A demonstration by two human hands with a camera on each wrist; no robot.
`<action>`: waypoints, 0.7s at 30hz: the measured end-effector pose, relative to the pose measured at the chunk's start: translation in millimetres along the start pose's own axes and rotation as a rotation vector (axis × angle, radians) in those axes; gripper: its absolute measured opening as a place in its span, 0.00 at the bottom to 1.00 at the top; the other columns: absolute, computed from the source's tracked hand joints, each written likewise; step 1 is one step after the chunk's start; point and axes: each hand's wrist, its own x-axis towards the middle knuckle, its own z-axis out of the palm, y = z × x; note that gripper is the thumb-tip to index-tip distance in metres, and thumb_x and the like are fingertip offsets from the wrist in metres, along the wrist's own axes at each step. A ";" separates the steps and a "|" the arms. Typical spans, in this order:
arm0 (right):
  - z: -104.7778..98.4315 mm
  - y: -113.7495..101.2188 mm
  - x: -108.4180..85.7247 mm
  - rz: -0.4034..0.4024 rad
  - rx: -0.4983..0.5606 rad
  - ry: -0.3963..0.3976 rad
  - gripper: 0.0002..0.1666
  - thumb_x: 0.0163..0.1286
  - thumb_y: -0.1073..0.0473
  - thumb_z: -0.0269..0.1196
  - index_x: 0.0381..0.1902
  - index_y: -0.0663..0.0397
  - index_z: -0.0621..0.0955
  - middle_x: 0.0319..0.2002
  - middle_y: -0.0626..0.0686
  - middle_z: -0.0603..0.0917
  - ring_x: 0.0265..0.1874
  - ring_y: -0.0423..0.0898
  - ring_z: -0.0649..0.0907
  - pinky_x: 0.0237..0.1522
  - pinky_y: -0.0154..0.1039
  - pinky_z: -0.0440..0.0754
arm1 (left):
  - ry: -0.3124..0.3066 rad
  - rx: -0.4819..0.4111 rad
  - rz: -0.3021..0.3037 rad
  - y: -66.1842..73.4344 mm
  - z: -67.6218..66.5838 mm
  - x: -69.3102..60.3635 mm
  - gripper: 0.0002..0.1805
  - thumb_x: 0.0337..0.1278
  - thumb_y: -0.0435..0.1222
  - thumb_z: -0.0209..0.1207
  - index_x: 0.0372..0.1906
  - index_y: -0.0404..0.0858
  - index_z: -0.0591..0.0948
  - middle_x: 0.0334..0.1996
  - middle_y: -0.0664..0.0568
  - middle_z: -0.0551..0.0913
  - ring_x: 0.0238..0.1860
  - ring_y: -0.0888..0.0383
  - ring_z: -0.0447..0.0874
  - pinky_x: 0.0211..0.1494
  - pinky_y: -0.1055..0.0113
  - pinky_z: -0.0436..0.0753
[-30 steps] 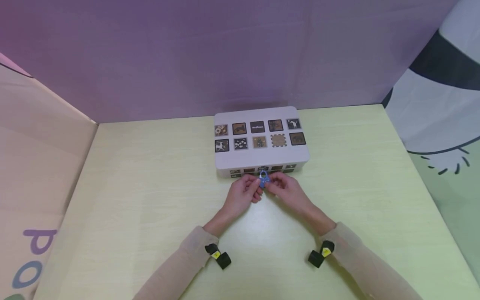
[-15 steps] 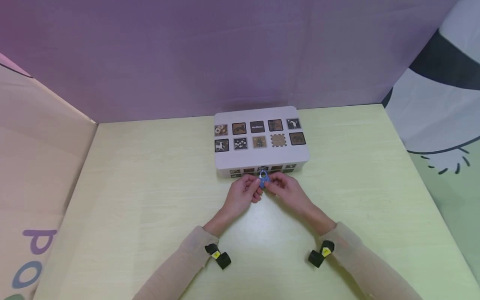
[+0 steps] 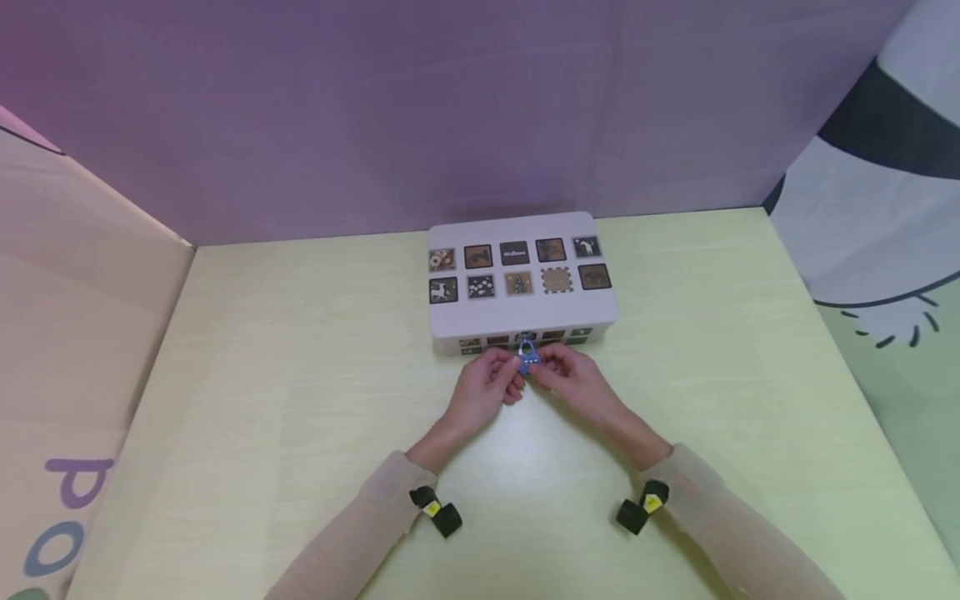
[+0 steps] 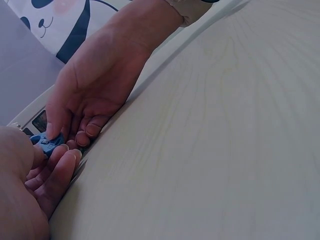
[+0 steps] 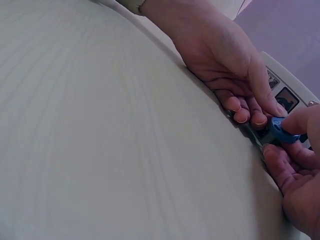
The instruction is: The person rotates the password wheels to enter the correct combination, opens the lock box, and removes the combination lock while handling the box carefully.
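Observation:
A small blue padlock (image 3: 528,360) with a looped shackle hangs at the front of a white box (image 3: 521,312) printed with small square pictures. My left hand (image 3: 480,389) pinches the padlock's body from the left, thumb on its face. From the right, my right hand (image 3: 577,381) pinches the same body between thumb and fingers. In the left wrist view the blue padlock (image 4: 48,143) sits between both sets of fingertips, just above the table. The right wrist view shows the padlock (image 5: 282,131) partly covered by the fingers. Whether the shackle is latched cannot be made out.
The box stands near the back edge of a pale wooden table (image 3: 300,375). Behind it hangs a purple cloth (image 3: 480,117). Printed cloth panels (image 3: 892,200) border the sides. Each sleeve carries a black wrist camera (image 3: 447,521).
Both hands stay in place at the padlock. Its blue body appears to tilt very slightly between the fingers; the box has not moved.

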 end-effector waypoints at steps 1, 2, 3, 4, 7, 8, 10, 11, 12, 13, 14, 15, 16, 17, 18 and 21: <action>0.0 0.1 -0.1 -0.001 -0.001 0.001 0.17 0.76 0.59 0.63 0.54 0.67 0.79 0.40 0.58 0.84 0.38 0.48 0.81 0.41 0.31 0.83 | 0.000 0.000 0.001 0.0 0.0 0.1 0.10 0.77 0.31 0.54 0.50 0.27 0.78 0.34 0.41 0.84 0.28 0.59 0.82 0.33 0.69 0.89; -0.1 0.2 -0.1 -0.002 -0.002 0.001 0.17 0.76 0.59 0.63 0.54 0.67 0.79 0.40 0.58 0.84 0.38 0.48 0.81 0.41 0.31 0.83 | 0.000 -0.001 0.001 0.0 0.0 0.1 0.10 0.77 0.31 0.54 0.50 0.27 0.78 0.34 0.41 0.84 0.28 0.59 0.82 0.33 0.69 0.89; -0.1 0.2 -0.2 -0.003 -0.003 0.001 0.17 0.76 0.59 0.63 0.54 0.67 0.79 0.40 0.58 0.84 0.38 0.48 0.81 0.41 0.31 0.83 | 0.001 -0.001 0.001 -0.1 0.0 0.3 0.10 0.77 0.31 0.54 0.51 0.27 0.78 0.34 0.41 0.84 0.28 0.59 0.82 0.33 0.69 0.89; -0.1 0.2 -0.2 -0.005 -0.004 0.000 0.16 0.76 0.59 0.63 0.54 0.67 0.79 0.40 0.58 0.84 0.38 0.48 0.81 0.40 0.31 0.83 | 0.001 -0.001 0.002 -0.1 0.0 0.4 0.10 0.77 0.31 0.54 0.50 0.27 0.78 0.34 0.41 0.84 0.28 0.59 0.82 0.33 0.69 0.89; -0.2 -0.2 -0.2 -0.010 -0.008 -0.002 0.16 0.76 0.59 0.62 0.53 0.67 0.79 0.39 0.58 0.84 0.37 0.48 0.81 0.40 0.31 0.83 | 0.002 0.000 0.003 0.0 0.3 0.5 0.10 0.77 0.31 0.54 0.50 0.27 0.78 0.34 0.41 0.84 0.28 0.60 0.82 0.33 0.69 0.89; -0.2 -0.4 0.0 -0.012 -0.009 -0.003 0.16 0.76 0.59 0.62 0.53 0.67 0.79 0.39 0.57 0.84 0.37 0.48 0.81 0.40 0.31 0.83 | 0.002 0.000 0.003 0.1 0.3 0.5 0.10 0.77 0.31 0.54 0.50 0.27 0.78 0.34 0.41 0.84 0.28 0.60 0.82 0.33 0.69 0.89; -0.2 -0.6 0.3 -0.015 -0.012 -0.002 0.16 0.76 0.59 0.63 0.53 0.67 0.80 0.39 0.57 0.84 0.37 0.47 0.81 0.40 0.31 0.83 | 0.003 0.000 0.004 0.2 0.4 0.6 0.10 0.77 0.31 0.54 0.50 0.27 0.78 0.34 0.42 0.84 0.28 0.60 0.82 0.33 0.69 0.89; -0.2 -0.5 0.4 -0.016 -0.012 -0.001 0.16 0.76 0.59 0.63 0.53 0.66 0.80 0.39 0.57 0.84 0.37 0.47 0.81 0.39 0.31 0.83 | 0.003 0.000 0.005 0.2 0.5 0.6 0.10 0.77 0.31 0.54 0.50 0.27 0.78 0.34 0.42 0.84 0.28 0.60 0.82 0.33 0.69 0.89; -0.3 -0.3 0.5 -0.016 -0.013 0.000 0.16 0.76 0.59 0.63 0.53 0.66 0.80 0.38 0.57 0.84 0.37 0.47 0.81 0.40 0.31 0.83 | 0.003 0.000 0.006 0.2 0.5 0.6 0.10 0.77 0.31 0.54 0.50 0.26 0.78 0.34 0.42 0.84 0.28 0.60 0.82 0.33 0.69 0.89; -0.4 -0.3 0.6 -0.019 -0.012 0.001 0.16 0.76 0.59 0.63 0.53 0.66 0.80 0.39 0.57 0.84 0.37 0.47 0.81 0.40 0.31 0.83 | 0.003 0.001 0.006 0.2 0.5 0.6 0.10 0.77 0.31 0.54 0.50 0.26 0.78 0.34 0.42 0.84 0.28 0.60 0.82 0.33 0.69 0.89; -0.5 0.0 0.7 -0.018 -0.012 0.001 0.16 0.76 0.59 0.63 0.53 0.67 0.80 0.39 0.57 0.84 0.37 0.47 0.81 0.40 0.31 0.83 | 0.003 0.001 0.007 0.2 0.5 0.7 0.09 0.77 0.31 0.54 0.50 0.26 0.78 0.34 0.42 0.84 0.28 0.60 0.82 0.33 0.69 0.89; -0.6 -0.1 0.7 -0.017 -0.013 0.002 0.16 0.76 0.59 0.63 0.53 0.67 0.80 0.39 0.57 0.84 0.37 0.47 0.81 0.40 0.31 0.83 | 0.003 0.001 0.008 0.2 0.5 0.7 0.09 0.77 0.31 0.54 0.50 0.26 0.78 0.34 0.42 0.84 0.28 0.60 0.82 0.33 0.69 0.89; -0.6 -0.3 0.6 -0.016 -0.014 0.001 0.16 0.76 0.58 0.63 0.53 0.67 0.80 0.39 0.57 0.84 0.37 0.47 0.81 0.40 0.31 0.83 | 0.002 0.001 0.009 0.1 0.4 0.7 0.09 0.77 0.31 0.54 0.50 0.27 0.78 0.34 0.42 0.84 0.28 0.60 0.82 0.33 0.69 0.89; -0.7 -0.6 0.5 -0.014 -0.015 0.000 0.17 0.76 0.58 0.63 0.53 0.67 0.80 0.39 0.57 0.84 0.37 0.47 0.81 0.40 0.31 0.83 | 0.001 0.002 0.010 0.0 0.4 0.7 0.09 0.77 0.31 0.54 0.50 0.27 0.78 0.34 0.42 0.84 0.28 0.60 0.82 0.33 0.69 0.89; -0.7 -1.2 0.3 -0.012 -0.014 -0.001 0.17 0.76 0.59 0.63 0.54 0.67 0.80 0.39 0.57 0.84 0.37 0.47 0.81 0.39 0.31 0.83 | 0.001 0.001 0.009 -0.1 0.3 0.7 0.10 0.77 0.31 0.54 0.50 0.27 0.78 0.34 0.41 0.84 0.28 0.60 0.82 0.33 0.69 0.89; -0.6 -3.2 -0.6 -0.003 -0.010 -0.003 0.17 0.75 0.59 0.63 0.54 0.68 0.79 0.39 0.57 0.84 0.37 0.47 0.80 0.39 0.31 0.83 | 0.000 -0.002 0.004 -0.4 0.1 0.7 0.10 0.77 0.31 0.54 0.50 0.27 0.78 0.34 0.41 0.84 0.28 0.60 0.82 0.33 0.69 0.89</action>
